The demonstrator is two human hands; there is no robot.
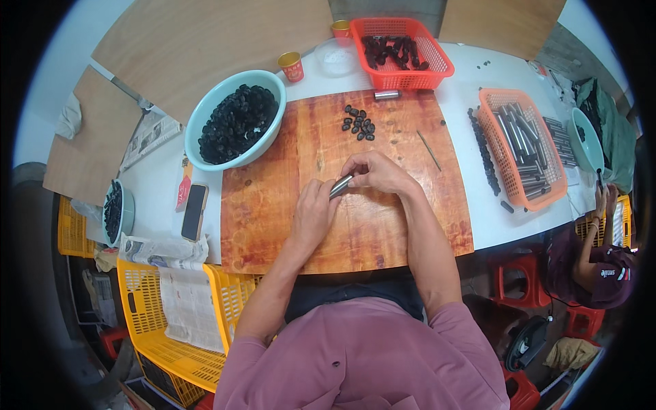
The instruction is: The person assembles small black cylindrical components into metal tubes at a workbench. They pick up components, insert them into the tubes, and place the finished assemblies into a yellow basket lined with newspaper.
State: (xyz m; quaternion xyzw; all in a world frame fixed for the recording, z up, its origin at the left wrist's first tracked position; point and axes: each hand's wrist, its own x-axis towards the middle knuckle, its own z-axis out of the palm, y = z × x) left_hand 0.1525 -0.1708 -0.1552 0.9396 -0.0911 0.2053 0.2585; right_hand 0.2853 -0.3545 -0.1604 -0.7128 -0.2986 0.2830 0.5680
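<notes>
A short, shiny metal tube [340, 186] is held slantwise above the wooden board. My left hand [314, 210] is closed around its lower end. At the upper end, the fingers of my right hand [377, 172] pinch the tube; whether a small part sits between them is hidden. Beyond my hands lies a loose group of small black plugs [358, 124]. To the right of them a thin stick [429, 150] rests on the board [273, 236]. Another metal tube [387, 95] lies at the board's far edge.
A teal basin [193, 140] full of black plugs stands left, beside a phone [195, 212]. Far back are a red basket [437, 75] of dark pieces and a red cup [292, 67]. An orange basket [553, 174] of metal tubes is right; a co-worker's arm [593, 229] shows beyond.
</notes>
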